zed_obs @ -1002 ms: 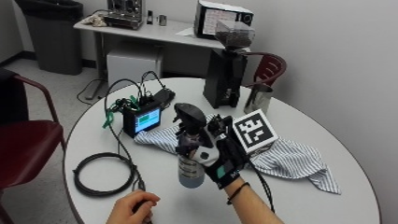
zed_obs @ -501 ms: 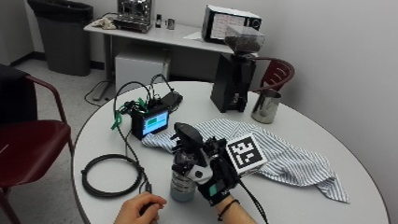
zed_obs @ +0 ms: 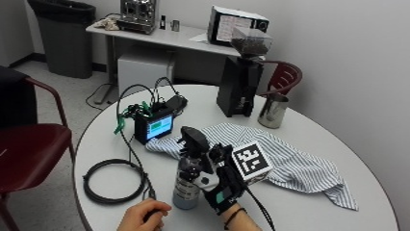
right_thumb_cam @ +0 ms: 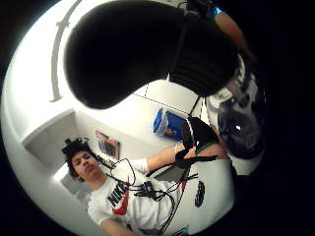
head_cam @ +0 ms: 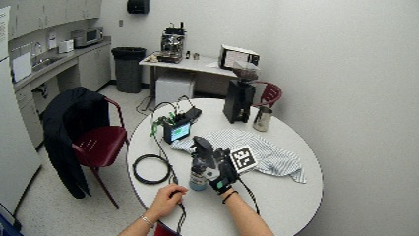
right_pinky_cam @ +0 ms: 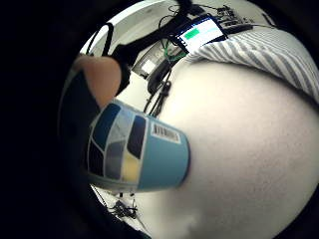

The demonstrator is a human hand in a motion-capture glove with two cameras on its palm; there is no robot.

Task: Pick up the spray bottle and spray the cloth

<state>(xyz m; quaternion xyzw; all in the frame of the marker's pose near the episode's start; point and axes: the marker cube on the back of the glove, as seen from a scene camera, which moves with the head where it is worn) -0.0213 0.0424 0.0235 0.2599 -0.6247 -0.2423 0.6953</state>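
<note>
The spray bottle has a pale body, a blue label and a black trigger head. It is upright near the table's front, its base at or just above the tabletop. My gloved right hand grips its neck and upper body from the right. The little finger side palm view shows the labelled base close to the palm. The black head fills the thumb side view. The striped cloth lies spread on the table just beyond and to the right of the bottle, also cloth and cloth.
A bare left hand rests on the table's front edge beside a coiled black cable. A small device with a lit screen stands behind the cloth's left end. A black grinder and a metal cup stand at the back.
The outside camera has shifted, so the whole scene sits differently. My hand still grips the bottle upright by the cloth's near edge; the bare hand stays by the cable.
</note>
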